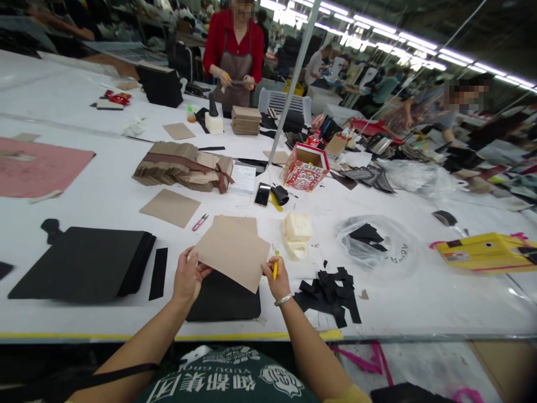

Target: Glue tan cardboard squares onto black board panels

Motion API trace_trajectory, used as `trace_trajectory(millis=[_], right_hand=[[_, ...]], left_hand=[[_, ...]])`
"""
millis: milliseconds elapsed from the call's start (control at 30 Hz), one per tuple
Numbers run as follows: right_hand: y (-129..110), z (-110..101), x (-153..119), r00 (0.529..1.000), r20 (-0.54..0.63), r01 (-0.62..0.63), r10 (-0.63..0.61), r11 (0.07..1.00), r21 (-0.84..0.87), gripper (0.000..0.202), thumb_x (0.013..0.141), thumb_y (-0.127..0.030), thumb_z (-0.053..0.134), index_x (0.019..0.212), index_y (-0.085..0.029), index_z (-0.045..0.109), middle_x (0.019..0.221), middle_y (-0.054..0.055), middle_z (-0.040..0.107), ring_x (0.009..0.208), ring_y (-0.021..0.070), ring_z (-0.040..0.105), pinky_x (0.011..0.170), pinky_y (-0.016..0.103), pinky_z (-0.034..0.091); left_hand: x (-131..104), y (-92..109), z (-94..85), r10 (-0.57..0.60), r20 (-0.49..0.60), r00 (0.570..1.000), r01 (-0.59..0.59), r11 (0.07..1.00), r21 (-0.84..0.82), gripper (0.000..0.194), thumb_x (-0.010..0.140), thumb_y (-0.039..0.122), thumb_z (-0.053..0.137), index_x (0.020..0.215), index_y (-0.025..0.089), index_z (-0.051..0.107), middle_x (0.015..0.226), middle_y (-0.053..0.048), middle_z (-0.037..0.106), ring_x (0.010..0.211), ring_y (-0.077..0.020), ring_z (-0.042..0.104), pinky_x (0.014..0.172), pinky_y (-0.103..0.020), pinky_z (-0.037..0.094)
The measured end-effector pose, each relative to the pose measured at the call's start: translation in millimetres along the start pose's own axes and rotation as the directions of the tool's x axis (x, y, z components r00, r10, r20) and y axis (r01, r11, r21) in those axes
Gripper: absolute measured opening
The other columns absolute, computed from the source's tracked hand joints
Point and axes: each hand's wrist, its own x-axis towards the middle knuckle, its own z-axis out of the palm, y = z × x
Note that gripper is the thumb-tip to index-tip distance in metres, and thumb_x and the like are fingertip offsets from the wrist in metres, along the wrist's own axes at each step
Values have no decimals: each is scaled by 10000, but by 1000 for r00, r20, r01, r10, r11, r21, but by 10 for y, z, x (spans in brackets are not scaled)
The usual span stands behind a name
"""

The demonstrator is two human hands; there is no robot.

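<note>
A tan board (235, 252) is held up between my two hands, tilted over a black panel (222, 302) on the table. My left hand (188, 278) pinches its left corner. At its right corner, my right hand (277, 278) grips the edge and also has a yellow pen (276, 265) between the fingers. Another tan board (245, 224) shows behind the held one. A stack of black panels (84, 263) lies to the left, with a black strip (158, 274) beside it. Pink snips (200, 222) rest beyond my left hand.
Black scraps (331, 294) lie right of my right hand, below a plastic bag (373, 243). A white container (297, 232), phone (262, 194), red box (305, 168) and tied tan stack (180, 165) stand farther back. A person in red (235, 50) stands across the table.
</note>
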Motion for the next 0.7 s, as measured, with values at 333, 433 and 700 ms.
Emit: trace_trajectory(millis=[333, 433, 700], right_hand=[[380, -131, -411, 989, 142, 38, 44, 851, -524, 204, 833, -385, 364, 890, -205, 441, 587, -33, 484, 508, 153, 507, 518, 243, 340], [407, 5, -332, 992, 120, 43, 29, 829, -558, 239, 833, -395, 350, 913, -194, 452, 598, -16, 507, 522, 169, 526, 522, 250, 342], [484, 184, -150, 992, 125, 47, 37, 794, -606, 225, 827, -367, 354, 928, -194, 455, 592, -13, 517, 517, 169, 526, 512, 246, 336]], left_hand=[[-282, -577, -773, -137, 58, 989, 71, 777, 626, 320, 678, 447, 524, 804, 177, 642, 667, -6, 625, 633, -168, 567, 531, -238, 450], [-194, -601, -797, -79, 69, 995, 10, 727, 687, 270, 688, 387, 496, 732, 170, 650, 622, 0, 619, 647, -164, 566, 588, -236, 423], [-68, -676, -816, -127, 5, 992, 93, 753, 652, 259, 669, 362, 492, 672, 150, 641, 589, -6, 611, 627, -167, 552, 571, -233, 394]])
